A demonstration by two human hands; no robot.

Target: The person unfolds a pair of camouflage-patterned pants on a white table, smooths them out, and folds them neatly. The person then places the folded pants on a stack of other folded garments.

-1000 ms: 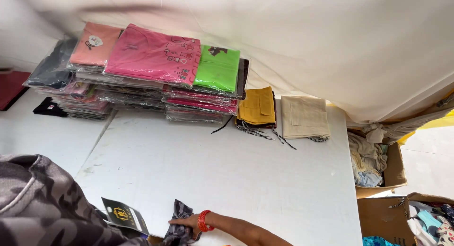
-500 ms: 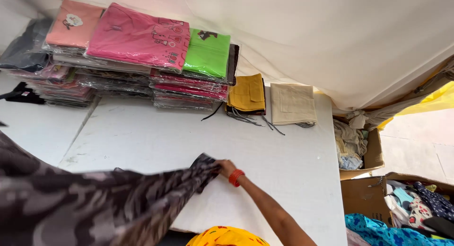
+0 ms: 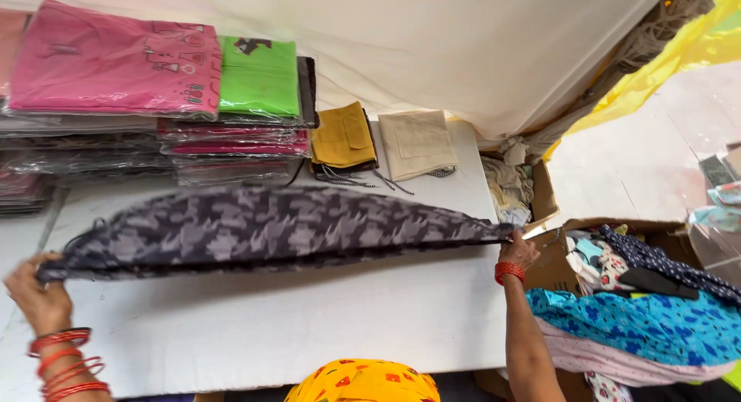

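Observation:
A grey camouflage garment (image 3: 270, 224) is stretched out lengthwise just above the white table (image 3: 270, 336). My left hand (image 3: 38, 294), with red bangles on the wrist, grips its left end near the table's left side. My right hand (image 3: 519, 251), also wearing a red bangle, grips the other end at the table's right edge. The cloth sags slightly between the two hands.
Stacks of packaged shirts, pink (image 3: 116, 62) and green (image 3: 258, 78) on top, line the back left. Folded mustard (image 3: 343, 135) and beige (image 3: 417, 139) pieces lie behind the garment. A cardboard box (image 3: 552, 267) of clothes and blue floral fabric (image 3: 656, 325) sit to the right.
The garment was bunched at the left. My right hand has drawn its end across to the table's right edge, and my left hand now holds the other end, so it is spread out.

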